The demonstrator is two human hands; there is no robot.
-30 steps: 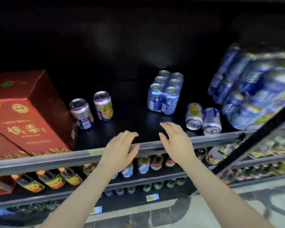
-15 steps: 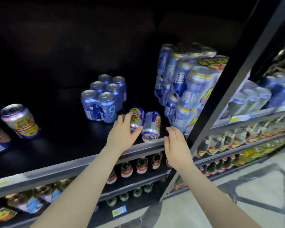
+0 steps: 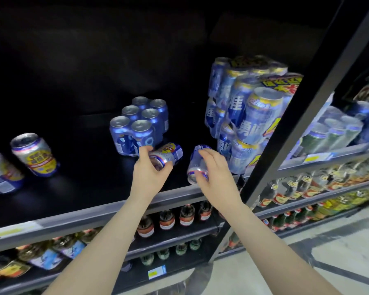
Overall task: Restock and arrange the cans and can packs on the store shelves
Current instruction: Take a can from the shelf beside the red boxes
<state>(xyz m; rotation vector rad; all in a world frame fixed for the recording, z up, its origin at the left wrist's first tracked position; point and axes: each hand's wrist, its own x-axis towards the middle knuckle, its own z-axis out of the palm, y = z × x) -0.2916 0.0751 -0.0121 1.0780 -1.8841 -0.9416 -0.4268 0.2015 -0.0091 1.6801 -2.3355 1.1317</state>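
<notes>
Two loose cans lie on their sides just in front of the six-pack [image 3: 139, 124], long axes pointing toward the shelf back; the left hand [image 3: 150, 170] grips the left can [image 3: 168, 153], the right hand [image 3: 214, 170] wraps the right can [image 3: 195, 165].

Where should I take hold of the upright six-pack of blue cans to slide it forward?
Hold the six-pack by its two long sides near the front cans, coming from the shelf's open front. It stands upright with the lids up; the left hand and a tipped can lie just before it.
</notes>
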